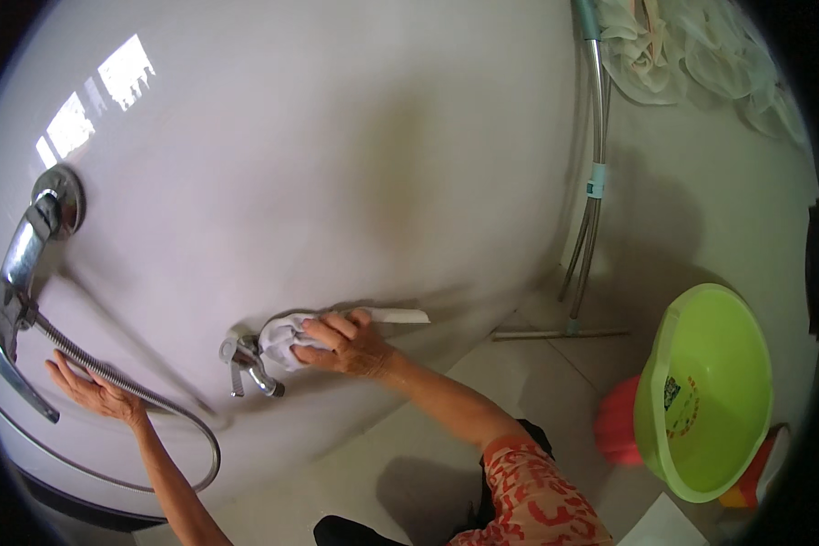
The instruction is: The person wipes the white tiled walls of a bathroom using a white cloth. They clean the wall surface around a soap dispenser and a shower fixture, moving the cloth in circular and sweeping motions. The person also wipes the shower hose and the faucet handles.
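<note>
A crumpled white cloth (287, 341) is bunched under the fingers of my right hand (344, 344), which presses it to the pale wall just right of a small chrome tap (248, 359). From behind that hand a short white strip or pipe (400, 316) runs to the right along the wall. Lower left, my left hand (98, 391) is open, fingers stretched out, apparently resting on the wall. A ribbed metal shower hose (141, 391) crosses in front of its fingers; whether they touch it I cannot tell.
A chrome shower mixer with handset (29, 246) is fixed at far left. A folded metal mop stand (594, 182) leans in the corner. To the right, a lime-green basin (719, 400) stands on edge beside a red container (617, 423). White bags (701, 50) hang upper right.
</note>
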A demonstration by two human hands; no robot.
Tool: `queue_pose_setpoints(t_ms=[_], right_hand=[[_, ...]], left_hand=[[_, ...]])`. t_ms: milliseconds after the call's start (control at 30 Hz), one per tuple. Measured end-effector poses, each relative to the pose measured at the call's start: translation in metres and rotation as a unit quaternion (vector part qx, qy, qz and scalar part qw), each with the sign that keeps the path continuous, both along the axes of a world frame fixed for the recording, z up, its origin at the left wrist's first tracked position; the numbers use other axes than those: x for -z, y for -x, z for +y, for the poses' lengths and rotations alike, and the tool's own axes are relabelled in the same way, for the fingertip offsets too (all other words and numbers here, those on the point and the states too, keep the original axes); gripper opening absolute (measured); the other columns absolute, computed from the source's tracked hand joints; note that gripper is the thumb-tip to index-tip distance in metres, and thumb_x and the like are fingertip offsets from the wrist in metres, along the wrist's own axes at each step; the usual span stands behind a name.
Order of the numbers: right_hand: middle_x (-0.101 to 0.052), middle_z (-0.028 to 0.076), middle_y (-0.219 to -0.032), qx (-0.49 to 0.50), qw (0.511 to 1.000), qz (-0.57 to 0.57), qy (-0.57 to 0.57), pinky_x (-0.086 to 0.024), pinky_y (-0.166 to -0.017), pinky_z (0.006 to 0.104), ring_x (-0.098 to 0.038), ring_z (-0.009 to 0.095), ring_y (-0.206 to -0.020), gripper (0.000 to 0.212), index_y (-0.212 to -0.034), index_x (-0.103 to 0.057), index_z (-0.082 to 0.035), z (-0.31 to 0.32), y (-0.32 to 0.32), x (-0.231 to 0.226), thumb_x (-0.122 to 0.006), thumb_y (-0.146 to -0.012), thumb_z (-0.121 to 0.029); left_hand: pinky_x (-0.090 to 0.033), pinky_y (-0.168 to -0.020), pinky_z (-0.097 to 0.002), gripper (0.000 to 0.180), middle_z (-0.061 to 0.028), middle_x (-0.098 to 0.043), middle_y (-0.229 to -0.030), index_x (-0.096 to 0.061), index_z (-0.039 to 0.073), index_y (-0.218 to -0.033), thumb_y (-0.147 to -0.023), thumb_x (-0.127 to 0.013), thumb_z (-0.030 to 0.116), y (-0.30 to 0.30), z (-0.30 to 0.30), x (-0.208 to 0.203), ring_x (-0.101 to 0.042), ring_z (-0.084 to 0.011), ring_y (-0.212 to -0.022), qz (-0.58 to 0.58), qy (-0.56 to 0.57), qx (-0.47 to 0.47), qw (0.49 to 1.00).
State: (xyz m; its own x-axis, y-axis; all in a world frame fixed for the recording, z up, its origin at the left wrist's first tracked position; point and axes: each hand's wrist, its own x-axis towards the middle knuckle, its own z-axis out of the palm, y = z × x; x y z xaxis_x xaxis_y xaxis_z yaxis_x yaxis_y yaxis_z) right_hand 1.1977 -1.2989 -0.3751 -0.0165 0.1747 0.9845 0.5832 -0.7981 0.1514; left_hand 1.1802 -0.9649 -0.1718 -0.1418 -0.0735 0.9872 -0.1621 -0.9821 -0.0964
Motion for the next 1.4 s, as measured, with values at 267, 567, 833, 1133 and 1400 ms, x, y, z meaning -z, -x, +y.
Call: queue_pose_setpoints(t_ms=[267, 567, 833, 1133, 1400], right_hand=[[-0.045, 0.016, -0.12, 0.022, 0.988, 0.065, -0.136, -0.036, -0.08, 0.0467, -0.045, 0.033, -0.102, 0.049, -0.123, -0.05, -0.012, -0.163, -0.047, -0.057, -0.064, -0.077, -0.004], [-0.032, 0.023, -0.129, 0.153, 0.909, 0.055, -0.385, -0.027, -0.098, 0.0462, -0.032, 0.036, -0.117, 0.054, -0.132, -0.035, 0.005, -0.272, -0.068, -0.054, -0.055, -0.082, -0.001], [-0.032, 0.021, -0.129, 0.138, 0.785, 0.144, -0.586, -0.026, -0.1, 0.0453, -0.033, 0.036, -0.115, 0.048, -0.132, -0.036, 0.001, -0.322, -0.071, -0.044, -0.049, -0.088, -0.012], [-0.03, 0.022, -0.131, 0.115, 0.89, 0.073, -0.435, -0.024, -0.097, 0.0469, -0.032, 0.034, -0.11, 0.052, -0.134, -0.037, 0.001, -0.182, -0.046, -0.097, -0.048, -0.084, -0.008], [-0.031, 0.021, -0.13, 0.062, 0.969, 0.026, -0.237, -0.03, -0.092, 0.0437, -0.032, 0.031, -0.108, 0.05, -0.131, -0.04, 0.006, -0.076, -0.032, -0.136, -0.05, -0.083, -0.001]], left_hand=[[-0.021, -0.11, -0.0433, 0.073, -0.0193, -0.032, -0.145, -0.042, 0.004, -0.136, -0.091, -0.036, 0.061, -0.008, 0.016, 0.003, -0.029, -0.0324, -0.135, -0.01, -0.015, -0.014, 1.0], [-0.026, -0.108, -0.044, 0.048, -0.022, -0.033, -0.144, -0.04, -0.001, -0.135, -0.096, -0.05, 0.025, -0.004, 0.018, 0.004, -0.032, -0.0349, -0.133, -0.014, -0.036, -0.013, 0.999], [-0.027, -0.108, -0.0435, 0.047, -0.0225, -0.034, -0.143, -0.041, 0.0, -0.135, -0.096, -0.049, 0.025, -0.006, 0.013, 0.002, -0.034, -0.0355, -0.132, -0.024, -0.034, -0.004, 0.999], [-0.015, -0.112, -0.0469, 0.083, -0.0202, -0.027, -0.147, -0.039, 0.004, -0.139, -0.085, -0.042, 0.067, -0.006, 0.007, 0.006, -0.022, -0.0325, -0.138, 0.002, 0.006, 0.087, 0.996], [-0.036, -0.102, -0.035, 0.05, -0.0187, -0.033, -0.145, -0.042, 0.003, -0.136, -0.087, -0.044, 0.005, 0.007, -0.015, -0.003, -0.039, -0.0284, -0.129, -0.006, 0.056, 0.025, 0.998]])
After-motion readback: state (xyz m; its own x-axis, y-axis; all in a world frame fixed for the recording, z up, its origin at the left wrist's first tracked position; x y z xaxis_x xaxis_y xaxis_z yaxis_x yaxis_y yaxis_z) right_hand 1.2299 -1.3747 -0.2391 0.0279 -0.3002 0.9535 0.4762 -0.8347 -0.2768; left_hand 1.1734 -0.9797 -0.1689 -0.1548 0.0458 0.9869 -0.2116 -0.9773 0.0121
